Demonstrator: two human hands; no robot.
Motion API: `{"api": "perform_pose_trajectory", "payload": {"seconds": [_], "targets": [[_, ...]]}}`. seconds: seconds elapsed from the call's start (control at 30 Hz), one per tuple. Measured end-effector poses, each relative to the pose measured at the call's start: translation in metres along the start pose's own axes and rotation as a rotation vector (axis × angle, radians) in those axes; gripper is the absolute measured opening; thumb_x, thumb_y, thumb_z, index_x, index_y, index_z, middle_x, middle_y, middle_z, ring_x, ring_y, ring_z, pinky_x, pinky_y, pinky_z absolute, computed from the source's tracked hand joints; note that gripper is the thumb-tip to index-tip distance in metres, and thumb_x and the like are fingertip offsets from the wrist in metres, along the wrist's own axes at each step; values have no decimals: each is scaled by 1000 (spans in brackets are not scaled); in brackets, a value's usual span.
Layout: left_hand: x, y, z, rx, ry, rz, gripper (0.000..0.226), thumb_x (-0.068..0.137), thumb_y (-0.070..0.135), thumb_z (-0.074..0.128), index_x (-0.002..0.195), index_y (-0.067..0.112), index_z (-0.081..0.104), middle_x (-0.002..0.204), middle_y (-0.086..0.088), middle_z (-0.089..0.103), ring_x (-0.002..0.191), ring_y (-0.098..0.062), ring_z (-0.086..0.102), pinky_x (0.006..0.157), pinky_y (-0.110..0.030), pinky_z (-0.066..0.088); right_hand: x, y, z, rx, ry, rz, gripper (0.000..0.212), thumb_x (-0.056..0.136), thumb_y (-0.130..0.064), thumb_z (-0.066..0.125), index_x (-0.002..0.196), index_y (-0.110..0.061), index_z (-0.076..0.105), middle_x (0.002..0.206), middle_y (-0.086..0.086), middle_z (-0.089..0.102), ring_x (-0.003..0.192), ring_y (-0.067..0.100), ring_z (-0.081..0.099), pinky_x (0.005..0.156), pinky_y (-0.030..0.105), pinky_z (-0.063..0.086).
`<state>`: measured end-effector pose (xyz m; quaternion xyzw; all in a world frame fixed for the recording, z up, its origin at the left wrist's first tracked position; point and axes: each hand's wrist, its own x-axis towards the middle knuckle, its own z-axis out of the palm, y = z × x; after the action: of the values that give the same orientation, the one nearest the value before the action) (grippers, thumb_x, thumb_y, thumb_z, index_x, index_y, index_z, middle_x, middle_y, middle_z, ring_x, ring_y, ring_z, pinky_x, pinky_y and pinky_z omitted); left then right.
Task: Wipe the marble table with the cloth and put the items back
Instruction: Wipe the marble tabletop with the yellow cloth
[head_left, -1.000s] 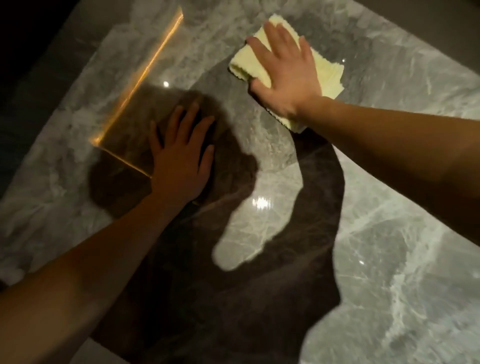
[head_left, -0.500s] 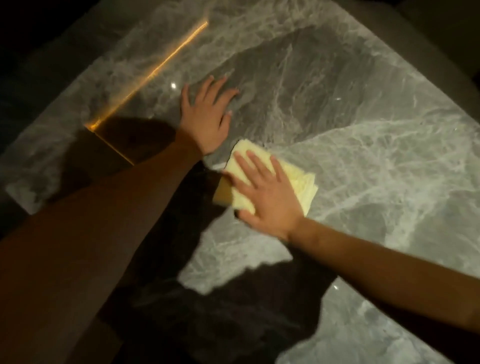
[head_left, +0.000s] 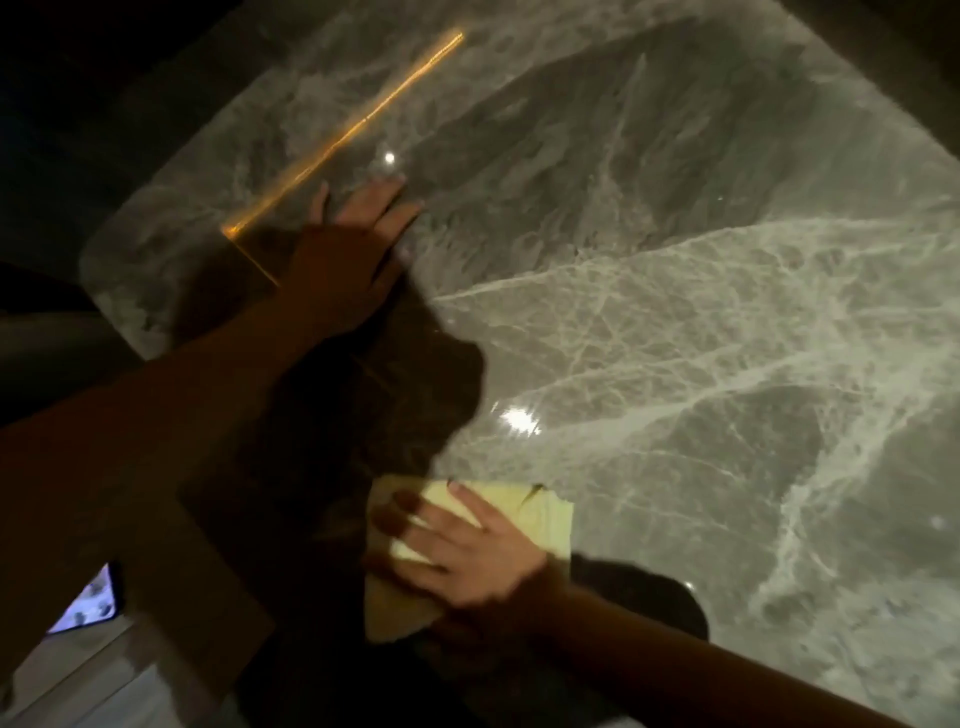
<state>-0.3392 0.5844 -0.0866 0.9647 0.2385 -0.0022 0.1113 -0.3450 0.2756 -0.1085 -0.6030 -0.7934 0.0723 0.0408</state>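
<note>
The polished grey marble worktop (head_left: 701, 322), veined in white, fills most of the view, lit on its right side and dark where the person's shadow falls across it. A folded pale yellow cloth (head_left: 540, 512) lies flat on the worktop toward its near edge, half in that shadow. The right hand (head_left: 467, 556) rests palm down on top of the cloth with its fingers spread and straight, pressing it to the marble rather than gripping it; the cloth's far right corner and its near left corner stick out from under the hand. The picture is blurred around this hand, so the fingertips are hard to make out.

Further in from the cloth, toward the worktop's far left corner, the left hand (head_left: 353, 244) lies open and flat on the bare marble, fingers extended and slightly apart, holding nothing. Just beside its thumb runs a thin orange streak of reflected light (head_left: 358, 130) that slants away across the stone. Two small bright light spots also gleam on the surface, one just past the left hand's fingertips, the other between the two hands. Off the worktop's near left edge sits a small pale patterned patch (head_left: 91, 603) on the floor, too dim to identify.
</note>
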Motion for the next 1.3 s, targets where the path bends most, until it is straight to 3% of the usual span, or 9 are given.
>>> {"api": "perform_pose_trajectory", "payload": {"seconds": [0.13,0.27,0.4,0.57,0.67,0.8,0.93,1.13,1.3], "targets": [[-20,-33,-4,42,17,-109,55,93,42,26,145,22,28,156,-9,23,144,-26,19,112,-57,10,39,56,-17,65,-9,5,73,82,-59,43,148,-29,33,156,6,32,145,24,20,116,51,10],[-27,-27,0,1,84,-277,53,96,35,34,146,15,27,155,-12,23,144,-30,18,112,-59,10,102,123,-37,101,88,116,71,87,-62,46,148,-26,36,158,11,25,148,28,17,116,54,13],[-24,-26,-1,-22,83,-287,54,95,34,36,145,16,29,155,-11,26,143,-30,21,111,-62,15,163,189,-59,44,-51,239,78,84,-70,27,151,-31,24,161,6,14,149,26,11,117,51,5],[-24,-29,-1,-70,113,-280,51,95,35,39,143,19,35,156,-5,26,145,-25,18,114,-58,12,225,264,-71,-28,17,545,77,86,-70,23,153,-34,13,163,3,3,150,24,2,119,50,3],[-24,-33,-2,-100,128,-266,51,95,35,38,143,19,36,155,-4,27,145,-24,19,115,-57,11,243,281,-73,-26,35,587,78,86,-72,23,153,-34,12,163,2,2,150,23,1,119,50,2],[-23,-34,-4,-97,102,-279,50,95,34,34,142,18,36,155,-5,27,145,-23,17,116,-54,4,239,279,-76,-31,18,540,80,85,-73,25,153,-33,12,163,3,2,150,25,0,119,51,1],[-24,-35,-3,-112,114,-283,47,95,31,35,141,20,37,155,-3,27,144,-23,20,115,-55,10,216,251,-77,-19,-21,437,80,85,-70,31,152,-31,17,163,5,6,150,26,3,119,53,2],[-21,-35,-4,-133,163,-259,50,87,23,40,138,17,41,152,-9,32,142,-26,25,111,-58,8,146,173,-64,-5,-88,273,76,84,-67,33,151,-32,21,162,7,12,149,29,9,117,52,4],[-19,-29,-3,-65,159,-287,54,85,28,34,137,13,40,151,-12,32,141,-29,26,111,-57,10,79,79,-41,64,-53,338,74,83,-64,33,149,-30,29,160,8,19,148,29,15,116,51,4]]}}
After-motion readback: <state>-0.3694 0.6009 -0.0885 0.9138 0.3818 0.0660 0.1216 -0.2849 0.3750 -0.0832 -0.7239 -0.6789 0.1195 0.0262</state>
